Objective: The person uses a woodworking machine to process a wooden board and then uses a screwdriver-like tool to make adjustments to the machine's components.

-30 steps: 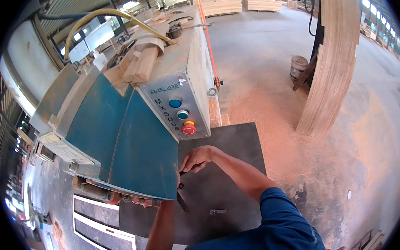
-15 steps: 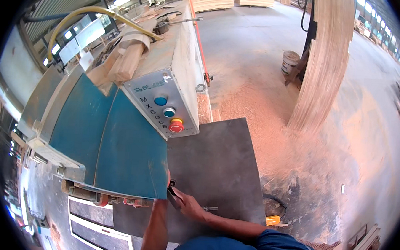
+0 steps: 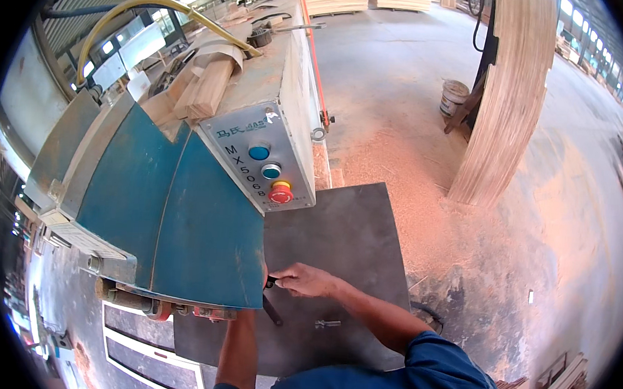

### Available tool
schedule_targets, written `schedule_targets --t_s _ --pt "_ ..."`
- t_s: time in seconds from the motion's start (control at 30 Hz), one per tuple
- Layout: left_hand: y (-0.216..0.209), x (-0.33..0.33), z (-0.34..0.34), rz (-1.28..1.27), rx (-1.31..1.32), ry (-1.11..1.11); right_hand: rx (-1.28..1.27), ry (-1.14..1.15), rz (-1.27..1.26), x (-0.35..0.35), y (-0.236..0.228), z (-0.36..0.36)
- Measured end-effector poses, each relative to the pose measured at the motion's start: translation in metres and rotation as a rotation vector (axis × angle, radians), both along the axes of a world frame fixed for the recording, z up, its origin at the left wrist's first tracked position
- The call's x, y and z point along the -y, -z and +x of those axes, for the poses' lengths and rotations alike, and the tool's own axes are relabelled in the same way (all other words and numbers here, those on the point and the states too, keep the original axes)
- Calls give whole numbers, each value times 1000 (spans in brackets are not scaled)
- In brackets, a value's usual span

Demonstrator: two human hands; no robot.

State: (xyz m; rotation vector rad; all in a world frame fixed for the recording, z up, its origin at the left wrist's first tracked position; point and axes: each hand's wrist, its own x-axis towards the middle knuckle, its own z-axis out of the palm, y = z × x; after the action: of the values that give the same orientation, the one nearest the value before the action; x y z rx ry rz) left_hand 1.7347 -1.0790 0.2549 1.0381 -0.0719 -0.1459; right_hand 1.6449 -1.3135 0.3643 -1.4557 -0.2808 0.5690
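Beside the blue machine guard [image 3: 181, 222], right hand [image 3: 306, 281] now regripping the black lever [image 3: 271, 307]; left hand hidden, state untellable.

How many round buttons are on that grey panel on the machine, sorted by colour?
On the grey control panel of the machine:
Blue button: 1
Teal button: 1
Red button, on a yellow base: 1
Total: 3
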Motion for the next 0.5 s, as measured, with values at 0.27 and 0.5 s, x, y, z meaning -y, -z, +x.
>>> schedule_targets --t_s 0.27,0.5 --pt "2 13 -13 -37 0 -18 -33 312 -21 -5 18 -71" --pt "-4 1 10 -20 -8 21 222 677 -695 37 50 -77"
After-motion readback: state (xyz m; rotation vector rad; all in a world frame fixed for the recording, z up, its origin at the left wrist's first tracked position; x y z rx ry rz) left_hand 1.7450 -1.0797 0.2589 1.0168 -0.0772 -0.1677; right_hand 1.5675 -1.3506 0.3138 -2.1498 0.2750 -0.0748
